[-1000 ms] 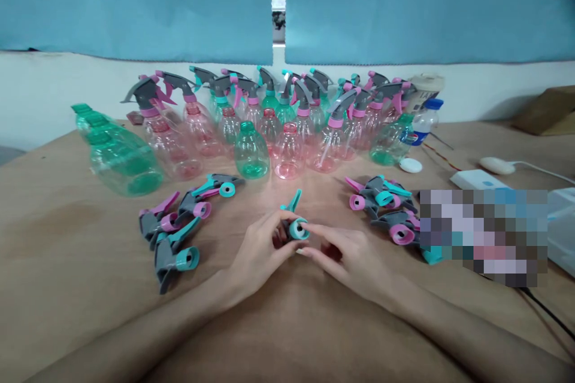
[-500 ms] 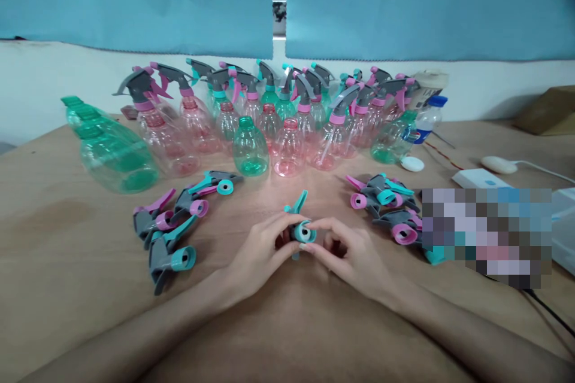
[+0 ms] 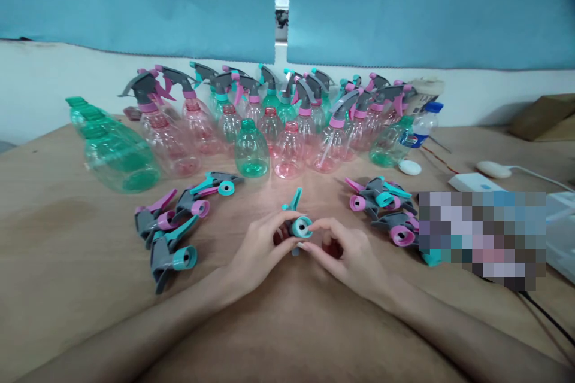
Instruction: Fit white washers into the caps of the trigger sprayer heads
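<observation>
My left hand [image 3: 259, 246] is closed round a trigger spray head [image 3: 301, 227] with a grey body, a turquoise trigger and a turquoise screw collar. The collar's open end faces me, with a dark hole in its middle. On the collar's right side, my right hand [image 3: 354, 254] has its index fingertip at the rim and its thumb just below, in a pinch. Part of the grey body is hidden behind my left fingers. Loose spray heads lie to the left, including a turquoise-collared one [image 3: 184, 258], and more lie to the right, including a pink-collared one [image 3: 401, 236].
Green and pink bottles stand in rows at the back, several with spray heads on. An uncapped green bottle [image 3: 252, 149] and pink bottle [image 3: 288, 152] stand in front. A white disc [image 3: 409, 167], a white box [image 3: 477, 183], cables and a blurred patch are on the right.
The collar now faces me more fully, and the spray head has shifted slightly left. My right index finger has slid from the collar's top to its right edge.
</observation>
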### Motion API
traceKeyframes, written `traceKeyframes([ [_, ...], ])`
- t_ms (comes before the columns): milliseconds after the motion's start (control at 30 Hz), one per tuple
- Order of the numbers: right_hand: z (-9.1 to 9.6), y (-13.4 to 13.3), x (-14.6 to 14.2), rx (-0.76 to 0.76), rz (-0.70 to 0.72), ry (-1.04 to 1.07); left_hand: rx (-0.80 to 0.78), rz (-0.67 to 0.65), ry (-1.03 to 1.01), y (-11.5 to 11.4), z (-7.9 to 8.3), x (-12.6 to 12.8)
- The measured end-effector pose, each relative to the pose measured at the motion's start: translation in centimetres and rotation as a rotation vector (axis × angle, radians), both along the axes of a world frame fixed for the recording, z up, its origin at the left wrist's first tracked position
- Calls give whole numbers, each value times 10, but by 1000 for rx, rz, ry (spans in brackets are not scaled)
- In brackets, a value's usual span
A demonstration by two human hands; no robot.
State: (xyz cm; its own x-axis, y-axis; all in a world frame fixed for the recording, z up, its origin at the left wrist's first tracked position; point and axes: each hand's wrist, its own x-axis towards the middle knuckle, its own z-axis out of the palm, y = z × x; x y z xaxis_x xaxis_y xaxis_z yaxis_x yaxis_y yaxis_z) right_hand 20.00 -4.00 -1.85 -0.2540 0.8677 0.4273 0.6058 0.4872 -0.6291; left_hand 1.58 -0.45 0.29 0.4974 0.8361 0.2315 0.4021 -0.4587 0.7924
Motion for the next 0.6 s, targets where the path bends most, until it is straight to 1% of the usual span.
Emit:
traceKeyframes([
  [167, 0, 0, -1, 19, -21, -30, 8, 24, 2, -1, -1, 0],
  [333, 0, -1, -2, -20, 36, -72, 28, 38, 37, -1, -1, -1],
  [600, -3, -2, -2, 7, 36, -76, 41, -66, 93, 3, -2, -4],
])
